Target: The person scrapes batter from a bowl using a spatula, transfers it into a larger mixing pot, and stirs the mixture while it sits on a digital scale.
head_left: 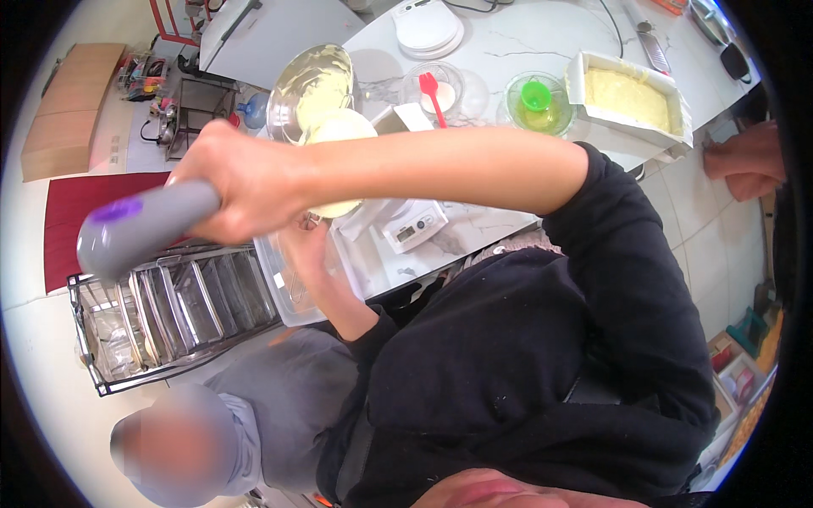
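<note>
My right hand, raised close to the view, wraps round the thick grey handle of a tool with a purple oval on it. Beyond that wrist shows a broad, pale yellow batter-coated surface, perhaps the tool's blade; my forearm hides part of it. A metal mixing bowl smeared with batter tilts behind it. My left hand is lower, with curled fingers by some metal wire over a clear plastic tub. What those fingers hold is partly hidden.
A white digital scale stands nearby. Across the marble counter are a red-headed utensil in a glass bowl, a green cup in another, a batter-filled lined loaf pan and another scale. A black rack and a person in grey are at left.
</note>
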The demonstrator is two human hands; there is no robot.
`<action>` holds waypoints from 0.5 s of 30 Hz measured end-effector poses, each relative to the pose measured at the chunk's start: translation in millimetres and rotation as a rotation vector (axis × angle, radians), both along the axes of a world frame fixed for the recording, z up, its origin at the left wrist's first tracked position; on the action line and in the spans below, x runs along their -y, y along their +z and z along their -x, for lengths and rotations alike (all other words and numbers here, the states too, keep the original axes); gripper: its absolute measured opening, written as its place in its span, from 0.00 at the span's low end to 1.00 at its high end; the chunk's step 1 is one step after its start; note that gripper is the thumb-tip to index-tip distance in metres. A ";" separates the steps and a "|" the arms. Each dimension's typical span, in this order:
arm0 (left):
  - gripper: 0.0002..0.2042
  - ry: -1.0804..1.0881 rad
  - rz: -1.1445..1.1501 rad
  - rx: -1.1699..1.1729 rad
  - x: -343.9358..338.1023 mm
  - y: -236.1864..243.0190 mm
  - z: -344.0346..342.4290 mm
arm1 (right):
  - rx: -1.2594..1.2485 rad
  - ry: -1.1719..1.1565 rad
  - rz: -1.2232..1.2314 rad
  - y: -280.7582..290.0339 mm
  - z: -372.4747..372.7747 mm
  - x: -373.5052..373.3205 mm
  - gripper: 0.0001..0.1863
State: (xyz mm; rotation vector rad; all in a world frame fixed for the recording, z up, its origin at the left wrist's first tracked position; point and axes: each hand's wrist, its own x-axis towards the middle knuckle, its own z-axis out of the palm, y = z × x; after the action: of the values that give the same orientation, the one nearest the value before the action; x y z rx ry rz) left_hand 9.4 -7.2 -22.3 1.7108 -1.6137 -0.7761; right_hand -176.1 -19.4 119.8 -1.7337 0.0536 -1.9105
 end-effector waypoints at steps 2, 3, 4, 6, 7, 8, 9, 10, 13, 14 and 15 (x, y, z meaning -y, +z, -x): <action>0.12 -0.046 0.093 -0.072 1.5 -5.0 -4.0 | -0.012 0.098 -0.053 -0.7 -0.6 -8.3 0.09; 0.12 -0.059 0.118 -0.073 2.6 -5.9 -6.3 | -0.100 0.122 -0.109 -7.6 -3.2 -7.4 0.08; 0.12 -0.061 0.106 -0.061 2.5 -5.8 -9.9 | -0.188 0.146 -0.164 -15.4 -6.7 -6.3 0.08; 0.12 -0.036 0.035 -0.051 2.2 0.6 -5.5 | -0.118 0.107 -0.098 -22.6 -1.9 5.8 0.07; 0.11 -0.025 0.021 -0.059 1.8 1.3 -1.0 | -0.100 0.093 -0.167 -26.2 2.0 13.0 0.07; 0.10 -0.004 0.010 -0.072 -0.5 3.5 2.7 | -0.084 0.089 -0.233 -20.9 6.2 12.9 0.06; 0.07 0.031 -0.015 -0.093 -1.0 4.0 2.8 | -0.137 0.056 -0.240 -15.7 11.2 12.5 0.08; 0.07 0.036 -0.015 -0.093 -0.5 4.0 1.3 | -0.138 0.060 -0.240 -9.1 11.2 11.3 0.08; 0.08 0.046 0.040 0.029 5.3 2.0 -1.5 | -0.019 0.075 -0.116 3.0 6.4 -2.3 0.10; 0.07 -0.010 0.183 0.115 9.9 -0.8 -1.4 | -0.019 0.077 -0.115 0.4 5.0 -2.7 0.10; 0.07 -0.067 0.326 0.200 12.1 -3.0 -2.4 | -0.085 0.121 -0.165 -5.0 1.9 -3.0 0.10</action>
State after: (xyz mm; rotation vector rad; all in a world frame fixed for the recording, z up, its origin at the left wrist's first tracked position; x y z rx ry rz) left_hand 11.8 -19.2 -25.2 1.5423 -1.8253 -0.3538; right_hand -178.0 -16.4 114.8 -1.6680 0.1311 -1.6958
